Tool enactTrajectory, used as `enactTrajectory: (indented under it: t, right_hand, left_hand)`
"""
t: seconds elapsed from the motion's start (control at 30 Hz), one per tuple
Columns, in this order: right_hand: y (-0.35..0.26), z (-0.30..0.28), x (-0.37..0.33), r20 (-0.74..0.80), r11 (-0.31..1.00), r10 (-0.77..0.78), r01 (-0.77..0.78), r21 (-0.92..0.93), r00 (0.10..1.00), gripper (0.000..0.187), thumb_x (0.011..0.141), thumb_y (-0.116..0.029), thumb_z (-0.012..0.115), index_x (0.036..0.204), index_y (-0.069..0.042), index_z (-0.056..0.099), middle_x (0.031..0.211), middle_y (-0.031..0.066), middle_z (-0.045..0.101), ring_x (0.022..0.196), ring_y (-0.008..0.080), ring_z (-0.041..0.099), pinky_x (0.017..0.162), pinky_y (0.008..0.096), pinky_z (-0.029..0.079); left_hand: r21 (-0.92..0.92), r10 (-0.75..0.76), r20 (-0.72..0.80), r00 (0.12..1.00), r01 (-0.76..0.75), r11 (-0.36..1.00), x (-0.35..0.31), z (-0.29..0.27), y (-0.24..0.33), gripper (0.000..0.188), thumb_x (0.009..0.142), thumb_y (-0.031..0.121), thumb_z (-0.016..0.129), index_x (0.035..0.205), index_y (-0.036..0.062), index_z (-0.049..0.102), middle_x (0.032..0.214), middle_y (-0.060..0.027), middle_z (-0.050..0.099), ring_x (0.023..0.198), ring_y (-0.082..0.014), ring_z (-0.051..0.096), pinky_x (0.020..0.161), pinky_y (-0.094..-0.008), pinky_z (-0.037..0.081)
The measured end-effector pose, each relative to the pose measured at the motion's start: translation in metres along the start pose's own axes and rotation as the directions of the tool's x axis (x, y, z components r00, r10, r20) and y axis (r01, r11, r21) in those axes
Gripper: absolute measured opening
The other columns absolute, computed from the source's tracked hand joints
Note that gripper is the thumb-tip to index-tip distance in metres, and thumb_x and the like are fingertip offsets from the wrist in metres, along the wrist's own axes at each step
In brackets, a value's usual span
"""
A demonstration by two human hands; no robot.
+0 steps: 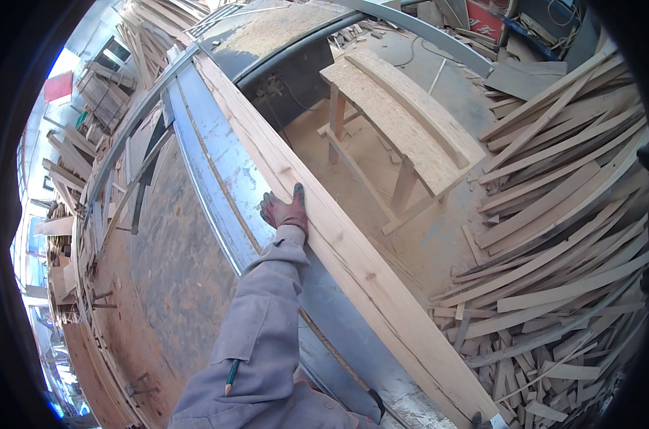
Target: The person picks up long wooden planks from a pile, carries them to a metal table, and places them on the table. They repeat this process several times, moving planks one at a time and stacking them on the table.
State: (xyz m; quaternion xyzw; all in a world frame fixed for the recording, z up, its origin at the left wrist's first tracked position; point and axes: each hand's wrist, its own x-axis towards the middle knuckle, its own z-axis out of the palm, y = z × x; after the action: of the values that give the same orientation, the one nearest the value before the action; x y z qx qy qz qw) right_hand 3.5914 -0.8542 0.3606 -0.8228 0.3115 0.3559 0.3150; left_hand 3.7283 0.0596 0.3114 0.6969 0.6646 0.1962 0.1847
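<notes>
Long pale plank (342, 250) on steel bed (228, 161), long axis running 11 to nearly 5 o'clock; left hand (286, 212), gloved, at plank's left edge, fingers splayed toward 10, thumb toward 12; plank's width lies at 3 o'clock from palm; right hand (476, 421), mere sliver, nearer plank's 5 o'clock end, grip cannot tell; left nearer plank's middle

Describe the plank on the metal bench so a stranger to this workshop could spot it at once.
Find the long blue-grey metal bench running through the middle. Along its right side lies a pale plank, touched by the gloved left hand. Knots and dark lengthwise streaks mark it; unlike the heaped wooden strips at right, it lies singly.
</notes>
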Motion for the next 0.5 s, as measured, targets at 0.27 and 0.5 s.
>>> enactTrajectory:
  t: [0.27,0.5]
  right_hand:
    - [-0.023,0.027,-0.007,0.017,0.999,0.002,-0.001,-0.035,1.000,0.076,0.096,-0.062,0.068,0.133,0.005,0.063,0.116,0.0144,0.071,0.099,0.0252,0.065,0.082,0.0417,0.055]
    - [-0.062,0.060,-0.014,-0.056,0.958,-0.005,-0.011,-0.288,0.998,0.076,0.096,-0.063,0.067,0.128,0.006,0.064,0.108,0.0152,0.072,0.093,0.0275,0.066,0.078,0.0429,0.055]
  left_hand:
    - [0.011,-0.005,-0.004,1.000,0.005,1.000,0.043,0.011,0.000,0.114,0.084,0.081,0.062,0.157,-0.0029,0.036,0.167,-0.0180,0.032,0.158,-0.0349,0.019,0.130,-0.0476,0.009]
    - [0.009,-0.002,-0.009,1.000,0.002,1.000,0.089,0.018,0.002,0.107,0.090,0.078,0.055,0.156,-0.0033,0.039,0.167,-0.0158,0.033,0.158,-0.0334,0.020,0.130,-0.0478,0.009]
